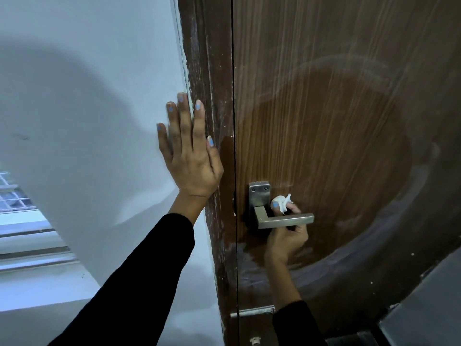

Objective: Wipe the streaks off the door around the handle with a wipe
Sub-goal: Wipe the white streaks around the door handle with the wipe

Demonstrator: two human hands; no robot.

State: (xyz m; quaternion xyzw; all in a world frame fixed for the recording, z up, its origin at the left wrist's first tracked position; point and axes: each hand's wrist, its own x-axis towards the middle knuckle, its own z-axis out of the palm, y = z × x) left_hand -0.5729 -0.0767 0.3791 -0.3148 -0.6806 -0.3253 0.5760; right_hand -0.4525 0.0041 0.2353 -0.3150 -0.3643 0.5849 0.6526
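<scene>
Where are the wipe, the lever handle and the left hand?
wipe (283,203), head view, the crumpled white wad.
lever handle (287,221), head view, the horizontal bar.
left hand (190,156), head view, its back.

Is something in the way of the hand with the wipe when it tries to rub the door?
Yes. The metal lever handle crosses in front of the right hand, which reaches behind it, holding the wipe against the door.

Dim bluish light, soft shadows on wall (74,96), wide-angle bending, slight blur

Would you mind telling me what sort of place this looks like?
Probably an indoor doorway in a home or flat: a wood-grain door with a metal lever handle, a white painted wall, and a window at left.
</scene>
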